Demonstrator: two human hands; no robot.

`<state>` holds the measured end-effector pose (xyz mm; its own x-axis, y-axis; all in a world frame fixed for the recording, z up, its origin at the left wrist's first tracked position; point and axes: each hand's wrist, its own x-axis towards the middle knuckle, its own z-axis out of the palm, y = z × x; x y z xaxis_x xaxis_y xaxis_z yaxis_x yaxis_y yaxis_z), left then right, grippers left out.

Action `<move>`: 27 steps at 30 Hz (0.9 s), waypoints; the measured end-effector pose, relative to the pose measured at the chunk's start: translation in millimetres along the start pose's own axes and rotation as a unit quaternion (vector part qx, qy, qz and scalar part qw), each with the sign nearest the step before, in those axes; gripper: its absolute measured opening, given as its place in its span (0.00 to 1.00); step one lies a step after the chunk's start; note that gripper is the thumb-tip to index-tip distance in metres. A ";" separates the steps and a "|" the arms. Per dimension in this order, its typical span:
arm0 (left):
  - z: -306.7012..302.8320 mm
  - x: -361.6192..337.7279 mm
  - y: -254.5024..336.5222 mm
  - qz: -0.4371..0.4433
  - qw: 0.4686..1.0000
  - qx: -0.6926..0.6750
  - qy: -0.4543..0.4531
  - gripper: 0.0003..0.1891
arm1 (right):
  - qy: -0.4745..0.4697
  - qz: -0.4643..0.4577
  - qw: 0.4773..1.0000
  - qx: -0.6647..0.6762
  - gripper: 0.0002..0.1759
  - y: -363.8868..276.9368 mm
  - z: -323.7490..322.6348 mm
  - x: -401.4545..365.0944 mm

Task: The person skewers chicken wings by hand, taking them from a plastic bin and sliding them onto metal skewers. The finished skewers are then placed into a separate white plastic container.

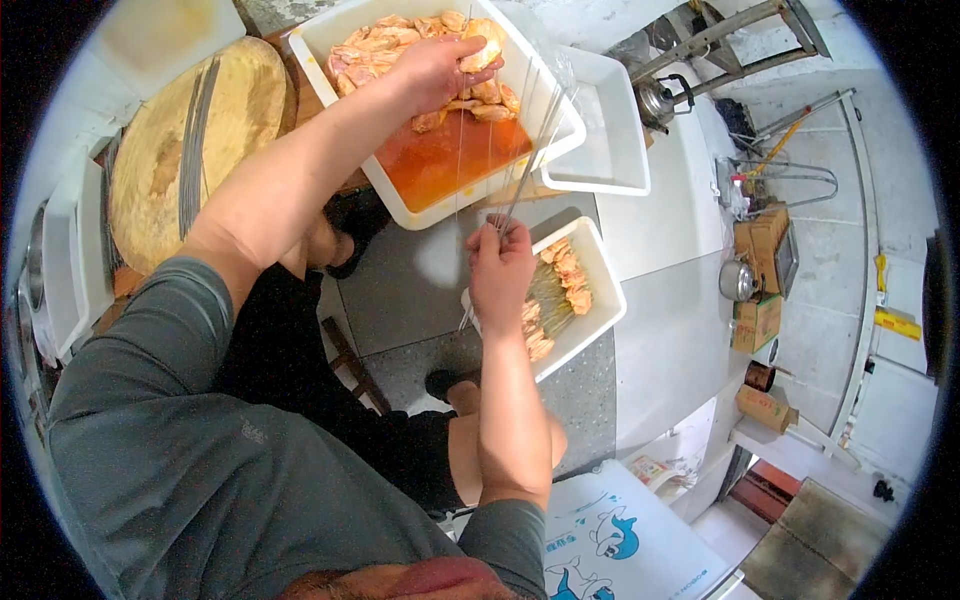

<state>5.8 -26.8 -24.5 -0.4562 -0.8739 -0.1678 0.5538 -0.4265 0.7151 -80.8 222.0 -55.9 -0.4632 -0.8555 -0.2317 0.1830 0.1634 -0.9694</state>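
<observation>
My left hand (440,75) is over a large white tub (400,205), its fingers closed on a piece of raw marinated chicken (484,42). More chicken pieces (370,55) lie heaped at the tub's far side, and reddish marinade (450,155) fills the near part. In a fist, my right hand (500,265) grips a bunch of thin metal skewers (530,150) that point up toward the tub. Just beside and below that hand stands a smaller white tub (610,300) with skewered meat (567,275) along its sides; my hand hides part of it.
Left of me, a round wooden chopping block (145,170) carries a row of metal skewers (197,150). Another white tub (615,125) adjoins the large one. Kettles (655,100), cardboard boxes (757,322) and a white chest with blue dolphin drawings (620,535) stand to the right.
</observation>
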 end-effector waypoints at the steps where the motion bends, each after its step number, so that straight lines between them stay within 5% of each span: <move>1: -0.7 0.6 -1.1 -0.001 1.000 0.002 -0.005 0.15 | -0.001 -0.002 1.000 -0.001 0.04 0.4 0.1 -0.7; 27: 7.9 -10.7 -15.7 -0.058 0.994 0.080 -0.049 0.16 | 0.032 -0.026 0.992 -0.123 0.09 5.7 9.6 15.1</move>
<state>-3.5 -8.9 -28.6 -0.5809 -0.7904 -0.1946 0.3786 -0.4740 0.7950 -78.4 205.3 -64.1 -0.5221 -0.8342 -0.1774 -0.0566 0.2414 -0.9688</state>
